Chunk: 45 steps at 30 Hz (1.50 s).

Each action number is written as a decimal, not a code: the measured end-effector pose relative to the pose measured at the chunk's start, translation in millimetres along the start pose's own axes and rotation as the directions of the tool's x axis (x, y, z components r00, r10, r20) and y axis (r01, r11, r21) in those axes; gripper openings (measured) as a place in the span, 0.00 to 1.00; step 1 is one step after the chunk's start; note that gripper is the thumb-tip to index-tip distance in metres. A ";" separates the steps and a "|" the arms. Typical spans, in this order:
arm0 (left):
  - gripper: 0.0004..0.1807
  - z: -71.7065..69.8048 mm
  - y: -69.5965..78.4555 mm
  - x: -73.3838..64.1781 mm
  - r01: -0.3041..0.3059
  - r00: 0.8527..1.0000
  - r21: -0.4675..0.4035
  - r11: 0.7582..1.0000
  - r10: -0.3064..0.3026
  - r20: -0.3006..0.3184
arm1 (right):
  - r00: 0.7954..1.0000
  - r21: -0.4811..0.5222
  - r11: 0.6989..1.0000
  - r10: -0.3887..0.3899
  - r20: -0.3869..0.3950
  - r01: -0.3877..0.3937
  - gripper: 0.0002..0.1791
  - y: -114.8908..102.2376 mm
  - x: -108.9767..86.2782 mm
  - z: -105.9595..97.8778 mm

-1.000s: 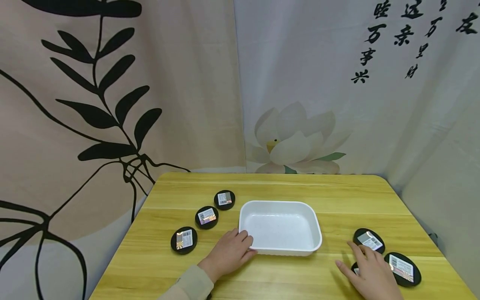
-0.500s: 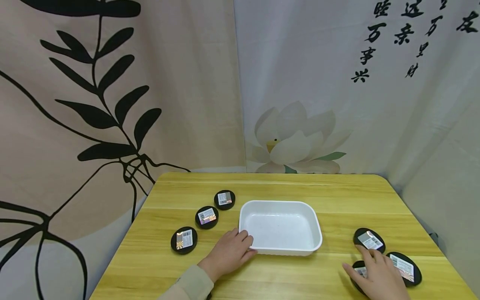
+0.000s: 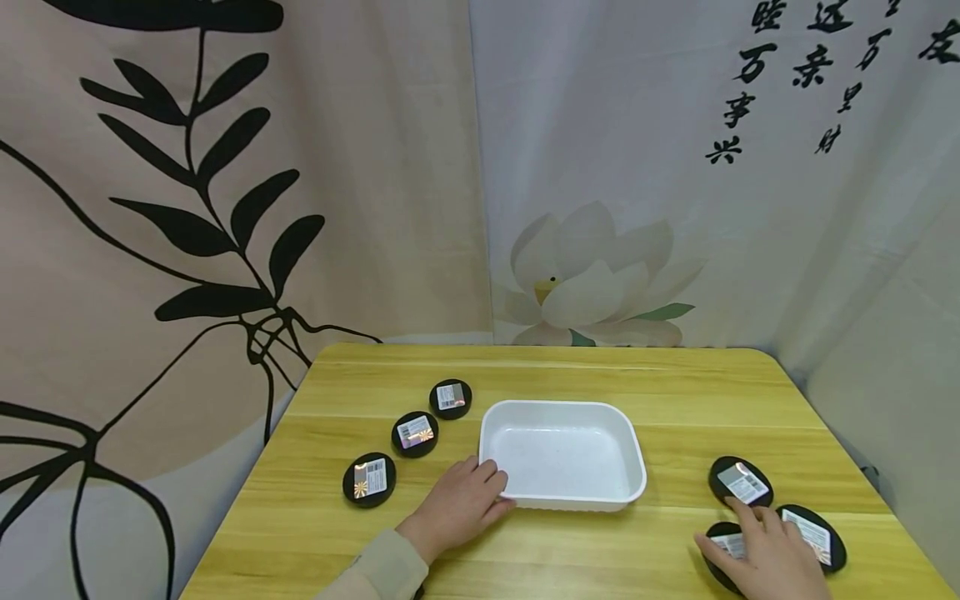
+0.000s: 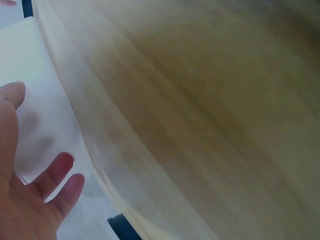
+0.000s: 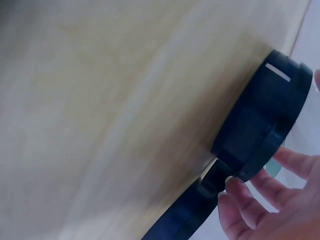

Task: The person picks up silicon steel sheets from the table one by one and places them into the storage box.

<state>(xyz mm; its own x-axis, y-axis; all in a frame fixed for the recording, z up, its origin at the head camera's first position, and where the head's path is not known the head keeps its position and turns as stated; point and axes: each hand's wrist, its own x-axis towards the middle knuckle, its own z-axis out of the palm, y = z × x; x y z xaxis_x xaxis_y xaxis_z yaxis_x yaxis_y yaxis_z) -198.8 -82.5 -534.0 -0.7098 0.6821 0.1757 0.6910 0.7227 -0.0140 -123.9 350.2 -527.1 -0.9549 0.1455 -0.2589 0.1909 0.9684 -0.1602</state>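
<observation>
A white rectangular tray (image 3: 562,458) stands mid-table, with nothing inside it. My left hand (image 3: 459,512) rests at its near left corner, fingertips against the rim; the left wrist view shows relaxed fingers spread beside the white wall (image 4: 42,85). My right hand (image 3: 776,554) hovers over a group of flat black round containers with barcode labels. Its thumb lies over the near container (image 3: 723,575), which it partly covers. The far one (image 3: 741,482) and the right one (image 3: 828,542) sit close by. In the right wrist view, loosely bent fingertips touch a container's (image 5: 255,115) edge.
Left of the tray, three more black round containers (image 3: 370,480) (image 3: 415,434) (image 3: 451,399) lie in a slanting row, labels up. All stand on a yellow wood-grain table (image 3: 540,375). Printed curtains (image 3: 390,167) hang behind it and at the right.
My right hand has moved a little right and toward the table's near edge, uncovering more of the near container. The left hand and the tray have stayed put.
</observation>
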 end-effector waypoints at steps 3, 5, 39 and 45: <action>0.18 0.0 0.3 0.1 0.004 1.000 -0.004 1.000 -0.004 0.011 | 1.000 -0.003 1.000 0.018 0.022 -0.018 0.65 2.2 -1.1 -0.1; 0.18 0.3 0.4 0.0 0.005 1.000 -0.007 1.000 -0.005 0.015 | 0.999 -0.005 1.000 0.031 0.042 -0.031 0.65 3.7 -1.5 0.2; 0.18 -0.1 0.6 0.4 0.016 1.000 -0.004 1.000 -0.016 0.015 | 0.987 -0.039 0.999 0.023 0.159 -0.017 0.66 16.0 -7.4 5.9; 0.18 -0.5 1.0 0.5 0.014 1.000 -0.005 1.000 -0.014 0.011 | 0.980 -0.002 1.000 0.006 0.201 -0.006 0.66 21.2 -7.1 6.6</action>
<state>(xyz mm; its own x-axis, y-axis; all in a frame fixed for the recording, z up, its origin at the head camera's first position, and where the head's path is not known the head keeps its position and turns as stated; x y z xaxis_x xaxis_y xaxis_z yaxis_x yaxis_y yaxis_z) -198.3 -81.5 -533.5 -0.7208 0.6734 0.1646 0.6819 0.7314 -0.0065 -111.6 368.4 -534.9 -0.8885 0.1081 -0.4459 0.1966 0.9678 -0.1571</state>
